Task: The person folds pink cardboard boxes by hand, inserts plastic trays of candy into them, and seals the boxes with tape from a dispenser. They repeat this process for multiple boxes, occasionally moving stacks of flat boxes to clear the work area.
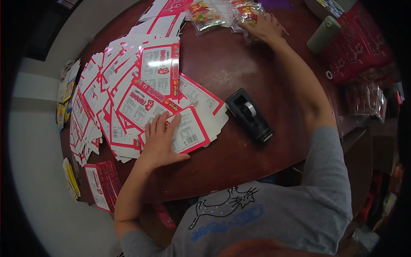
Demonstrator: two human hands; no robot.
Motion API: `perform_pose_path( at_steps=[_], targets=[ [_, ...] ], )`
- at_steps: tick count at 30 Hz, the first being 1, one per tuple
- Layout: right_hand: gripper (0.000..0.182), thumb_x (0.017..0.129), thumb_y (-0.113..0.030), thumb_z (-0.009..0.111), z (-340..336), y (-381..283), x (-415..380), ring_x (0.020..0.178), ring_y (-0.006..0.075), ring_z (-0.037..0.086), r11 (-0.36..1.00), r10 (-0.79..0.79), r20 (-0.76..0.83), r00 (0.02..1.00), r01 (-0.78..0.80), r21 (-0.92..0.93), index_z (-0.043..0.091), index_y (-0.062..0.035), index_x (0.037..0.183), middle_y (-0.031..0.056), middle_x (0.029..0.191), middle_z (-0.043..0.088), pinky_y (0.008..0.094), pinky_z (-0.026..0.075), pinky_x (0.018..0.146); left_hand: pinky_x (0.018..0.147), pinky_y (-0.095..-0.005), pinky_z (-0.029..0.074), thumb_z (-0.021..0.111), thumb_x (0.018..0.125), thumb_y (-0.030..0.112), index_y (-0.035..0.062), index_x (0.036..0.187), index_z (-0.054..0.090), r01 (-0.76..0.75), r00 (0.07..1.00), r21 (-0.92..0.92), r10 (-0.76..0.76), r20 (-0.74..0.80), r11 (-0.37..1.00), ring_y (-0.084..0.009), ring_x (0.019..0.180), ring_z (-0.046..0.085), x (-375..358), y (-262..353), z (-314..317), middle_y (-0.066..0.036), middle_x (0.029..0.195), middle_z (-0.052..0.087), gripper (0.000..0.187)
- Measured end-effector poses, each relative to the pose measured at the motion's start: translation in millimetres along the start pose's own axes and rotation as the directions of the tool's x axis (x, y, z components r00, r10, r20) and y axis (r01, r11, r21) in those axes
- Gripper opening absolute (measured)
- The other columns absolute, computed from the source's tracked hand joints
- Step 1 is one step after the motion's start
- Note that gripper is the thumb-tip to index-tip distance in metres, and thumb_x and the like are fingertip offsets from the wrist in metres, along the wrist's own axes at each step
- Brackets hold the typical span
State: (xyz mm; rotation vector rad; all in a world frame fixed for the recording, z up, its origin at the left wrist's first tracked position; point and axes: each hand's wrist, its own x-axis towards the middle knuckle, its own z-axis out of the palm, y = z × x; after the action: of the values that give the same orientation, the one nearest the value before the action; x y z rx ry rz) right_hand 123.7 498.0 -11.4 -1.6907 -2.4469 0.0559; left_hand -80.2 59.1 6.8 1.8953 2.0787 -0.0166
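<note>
My left hand [160,143] lies with fingers spread on a flat red-and-white printed carton [188,130] at the front of a pile. The carton's barcode side faces up. At the far side of the table my right hand [266,29] reaches over a clear candy packet [247,13] with colourful contents. Its thumb and fingers are apart on and beside the packet, and I see no firm grip. A second candy packet [206,16] lies to the left of it. Between my arms sits a black tape dispenser [249,115] with a roll of tape.
Many flat cartons [120,64] overlap across the left of the brown table [209,55]. Several red boxes [102,182] stand at the front left edge. A green bottle [324,34] and a red bag [357,43] are at the right, near clear plastic packaging [364,100].
</note>
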Motion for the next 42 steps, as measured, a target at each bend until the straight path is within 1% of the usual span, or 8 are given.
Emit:
perform_pose_path(
  at_steps=[6,11,15,25,28,33,39,42],
  targets=[
    [0.039,0.088,-0.035,0.061,5,-2,20,0.101,0.0381,0.071,0.964,-0.250,0.064,0.966,0.255,-0.072,0.072,-0.0058,0.112,0.0151,0.108,0.074,0.0463,0.056,0.083,0.112,-0.0565,0.027,0.091,0.058,0.044,0.0098,0.155,0.032,0.069,0.987,-0.035,-0.074,-0.141,0.997,-0.0422,0.134,0.036,-16,20,15,-0.023,0.145,0.036,0.119],
    [0.038,0.088,-0.032,0.065,-61,-3,-54,0.097,0.0319,0.071,0.809,-0.331,-0.212,0.919,0.392,0.438,0.072,-0.0037,0.113,0.0132,0.106,0.074,0.0409,0.056,0.081,0.110,-0.0553,0.029,0.092,0.056,0.042,0.0078,0.156,0.027,0.168,0.899,-0.203,-0.234,-0.370,0.965,-0.0419,0.132,0.037,-69,28,25,-0.023,0.145,0.035,0.124],
    [0.038,0.088,-0.030,0.069,-80,-52,-188,0.094,0.0269,0.071,0.425,-0.270,-0.109,0.957,0.221,0.878,0.071,-0.0020,0.114,0.0116,0.104,0.074,0.0367,0.055,0.079,0.110,-0.0560,0.028,0.092,0.058,0.041,0.0092,0.158,0.021,0.143,0.863,-0.213,-0.227,-0.451,0.966,-0.0415,0.132,0.036,-79,56,41,-0.025,0.144,0.034,0.127],
    [0.040,0.088,-0.022,0.079,-63,-69,-337,0.088,0.0116,0.069,0.155,-0.271,0.196,0.942,-0.158,0.975,0.069,0.0029,0.118,0.0073,0.101,0.074,0.0236,0.053,0.075,0.109,-0.0564,0.027,0.092,0.058,0.040,0.0080,0.157,0.020,0.050,0.763,-0.335,-0.253,-0.595,0.941,-0.0411,0.131,0.036,-101,79,56,-0.024,0.143,0.034,0.127],
    [0.035,0.092,-0.023,0.075,-52,-77,-358,0.092,0.0146,0.070,0.034,-0.284,-0.069,0.956,0.082,0.996,0.070,0.0027,0.115,0.0085,0.105,0.074,0.0250,0.054,0.082,0.109,-0.0552,0.028,0.093,0.057,0.039,0.0064,0.157,0.020,0.033,0.785,-0.306,-0.214,-0.582,0.951,-0.0403,0.130,0.036,-108,92,62,-0.024,0.144,0.032,0.128],
    [0.035,0.094,-0.028,0.071,-87,-74,-359,0.114,0.0209,0.064,0.283,-0.396,-0.209,0.894,0.335,0.899,0.071,-0.0007,0.117,0.0183,0.128,0.066,0.0338,0.050,0.097,0.109,-0.0569,0.028,0.093,0.057,0.037,0.0060,0.157,0.019,-0.091,0.673,-0.297,-0.161,-0.722,0.951,-0.0414,0.130,0.034,-117,97,62,-0.024,0.145,0.028,0.128],
    [0.038,0.096,-0.032,0.066,-81,-63,-357,0.138,0.0268,0.047,0.327,-0.642,-0.525,0.559,0.818,0.473,0.069,-0.0081,0.126,0.0242,0.148,0.049,0.0437,0.041,0.110,0.109,-0.0555,0.032,0.095,0.056,0.035,0.0051,0.157,0.016,-0.057,0.645,-0.357,-0.239,-0.726,0.932,-0.0422,0.134,0.030,-111,113,63,-0.024,0.144,0.028,0.132],
    [0.069,0.085,-0.009,0.081,-64,-59,-362,0.113,0.0200,0.064,0.388,-0.553,-0.533,0.641,0.764,0.516,0.047,-0.0044,0.145,0.0140,0.123,0.064,0.0333,0.054,0.093,0.110,-0.0523,0.034,0.096,0.058,0.038,0.0039,0.158,0.014,-0.035,0.656,-0.407,-0.286,-0.698,0.913,-0.0417,0.133,0.032,-111,110,64,-0.024,0.143,0.029,0.134]
  ],
)
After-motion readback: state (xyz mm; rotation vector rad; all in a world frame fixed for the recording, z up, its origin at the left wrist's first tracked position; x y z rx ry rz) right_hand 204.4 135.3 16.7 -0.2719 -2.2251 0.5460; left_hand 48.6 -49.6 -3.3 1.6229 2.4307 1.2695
